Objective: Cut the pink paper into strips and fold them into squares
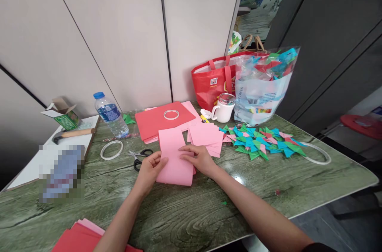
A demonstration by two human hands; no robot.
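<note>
A long pink paper strip (174,166) stands between my hands, its lower end curving toward me, with red paper showing behind it. My left hand (151,168) pinches its left edge, thumb in front. At the right edge, my right hand (198,158) grips the paper with thumb and forefinger over its face; the other fingers are partly hidden. Just left of my left hand lie black-handled scissors (137,163). Several pink paper pieces (206,136) are fanned out beyond my right hand.
Red sheets (152,121) carry a tape roll (171,115). Another tape roll (111,150) and a water bottle (111,115) are left. Folded paper pieces (259,142), a mug (224,109), a red bag (209,85) and a plastic bag (256,97) stand right. More red paper (79,240) lies near.
</note>
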